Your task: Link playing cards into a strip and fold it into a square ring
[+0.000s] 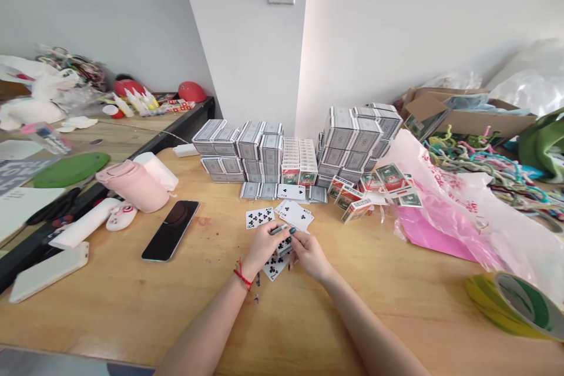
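Low over the wooden table, my left hand (263,247) is closed around a small stack of playing cards (284,245). The fingers of my right hand (309,254) pinch the same stack from the other side, and they partly hide it. Beneath my hands lies a face-up seven of clubs (274,270). An eight of clubs (259,218) rests just beyond my left hand, with overlapping twos (297,215) beside it. Behind these, a row of flat cards includes a face-up two (291,192) among grey patterned backs (250,190).
Tall stacks of grey-backed decks (259,150) stand by the wall, around red-and-green card boxes (299,158). Loose boxes (356,210) lean to their right. A phone (171,230) and pink pouch (132,185) lie left. Plastic bags (440,211) and yellow tape (506,305) occupy the right.
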